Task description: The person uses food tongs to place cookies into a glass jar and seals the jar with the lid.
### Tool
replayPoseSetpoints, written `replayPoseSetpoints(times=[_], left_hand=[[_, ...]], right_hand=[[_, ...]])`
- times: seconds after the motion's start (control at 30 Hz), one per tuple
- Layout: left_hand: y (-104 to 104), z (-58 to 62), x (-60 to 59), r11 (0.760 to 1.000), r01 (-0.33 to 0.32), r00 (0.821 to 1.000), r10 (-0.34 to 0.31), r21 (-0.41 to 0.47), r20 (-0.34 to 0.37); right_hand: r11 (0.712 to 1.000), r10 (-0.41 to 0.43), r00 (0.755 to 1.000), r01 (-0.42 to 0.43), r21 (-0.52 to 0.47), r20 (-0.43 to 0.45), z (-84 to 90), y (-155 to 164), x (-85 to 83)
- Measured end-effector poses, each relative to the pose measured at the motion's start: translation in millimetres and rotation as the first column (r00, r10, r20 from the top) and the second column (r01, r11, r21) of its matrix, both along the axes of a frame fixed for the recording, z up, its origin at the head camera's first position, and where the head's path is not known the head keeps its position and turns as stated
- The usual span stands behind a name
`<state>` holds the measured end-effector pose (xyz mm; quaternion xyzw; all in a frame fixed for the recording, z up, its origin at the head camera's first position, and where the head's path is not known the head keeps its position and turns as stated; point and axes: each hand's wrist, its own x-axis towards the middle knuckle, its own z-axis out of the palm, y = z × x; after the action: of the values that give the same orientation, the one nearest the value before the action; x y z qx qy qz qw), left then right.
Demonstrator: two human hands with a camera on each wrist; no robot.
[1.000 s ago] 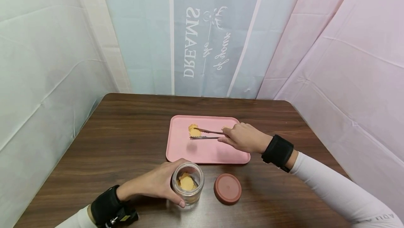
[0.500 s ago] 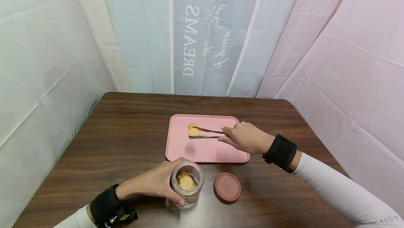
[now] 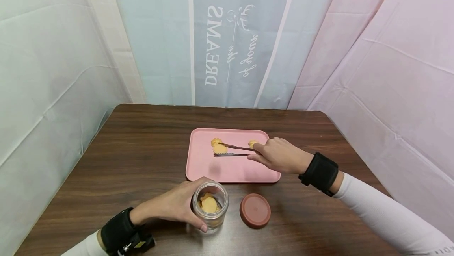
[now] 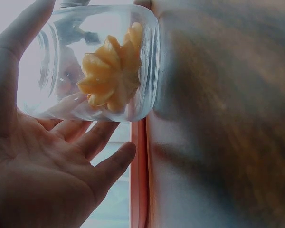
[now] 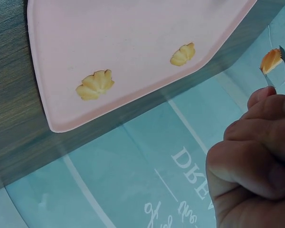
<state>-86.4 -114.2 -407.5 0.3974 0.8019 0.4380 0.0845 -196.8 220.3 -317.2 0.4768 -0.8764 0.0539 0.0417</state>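
My left hand (image 3: 184, 201) grips a clear glass jar (image 3: 221, 218) around its side, near the table's front. Scalloped yellow cookies (image 4: 111, 71) lie at the jar's bottom, and its mouth is uncovered. My right hand (image 3: 280, 154) holds metal tongs (image 3: 235, 154) over the pink tray (image 3: 244, 173). Between the tongs' serrated tips is a cookie (image 5: 270, 61), raised above the tray with a shadow beneath. Two more cookies rest on the tray: one (image 5: 183, 53) behind the tongs' tips in the head view, the other (image 5: 95, 85) partly hidden by the right hand.
A round reddish-brown lid (image 3: 255, 210) lies on the dark wooden table (image 3: 149, 149), right of the jar and in front of the tray. Behind the table hangs a blue curtain (image 3: 159, 51) with lettering; pale cloth closes off both sides.
My right hand and the tongs with the cookie have shifted slightly to the right, and the right-hand cookie on the tray shows more. My left hand and the jar stay put.
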Motion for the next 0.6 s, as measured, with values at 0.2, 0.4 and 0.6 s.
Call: replayPoseSetpoints(times=[0.2,0.4,0.6], left_hand=[[0.0,0.3,-0.5,1.0,0.008,1.0,-0.008,0.006,0.0],[0.3,0.9,0.4,1.0,-0.003,1.0,0.003,-0.006,0.006],[-0.4,0.2,-0.7,1.0,0.001,1.0,-0.001,0.001,0.011]], right_hand=[[1.0,0.019,1.0,-0.019,-0.017,-0.009,3.5,0.2,3.7],[0.999,0.024,0.999,-0.025,-0.023,-0.021,6.2,0.3,10.2],[1.0,0.02,1.0,-0.021,-0.023,-0.013,6.1,1.4,15.0]])
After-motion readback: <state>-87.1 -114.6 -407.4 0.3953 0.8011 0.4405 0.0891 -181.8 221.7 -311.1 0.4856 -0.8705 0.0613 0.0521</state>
